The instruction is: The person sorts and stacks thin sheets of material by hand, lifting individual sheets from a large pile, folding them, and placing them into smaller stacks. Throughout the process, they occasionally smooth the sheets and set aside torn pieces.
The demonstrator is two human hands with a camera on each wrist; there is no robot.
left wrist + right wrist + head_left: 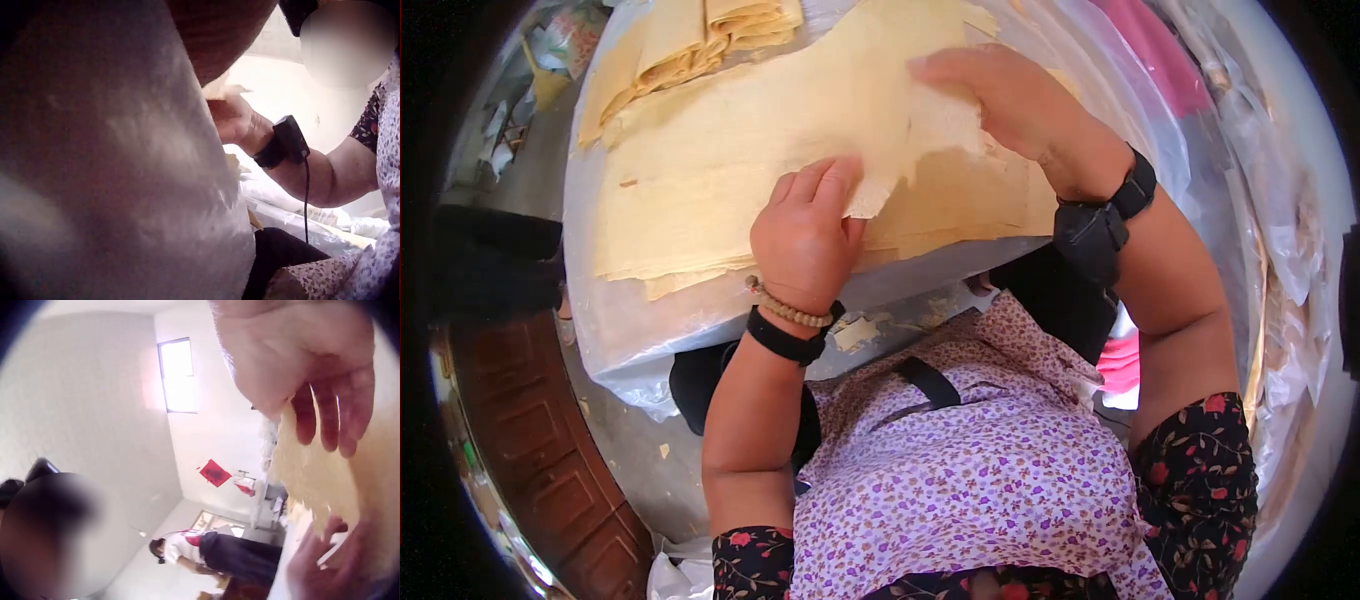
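Note:
A thin, ragged-edged yellow sheet [840, 90] lies across similar sheets, its near edge lifted. My left hand [805, 235] pinches that near edge, fingers on top, thumb low beside the edge. Farther right, my right hand [1020, 100] holds the sheet's right part between thumb and fingers. In the right wrist view the sheet [319, 481] hangs below my right hand [300, 356], whose fingers point downward, and my left hand [325, 565] is at its lower edge. The left wrist view shows mostly pale plastic [125, 162], with my right hand [231, 119] beyond.
Folded yellow sheets [670, 45] lie at the far left of the plastic-covered table [625, 325]. Brown panelled furniture [530, 400] stands at the lower left. Clear plastic [1290, 240] and pink material [1150, 50] lie along the right. Another person [219, 553] stands in the background.

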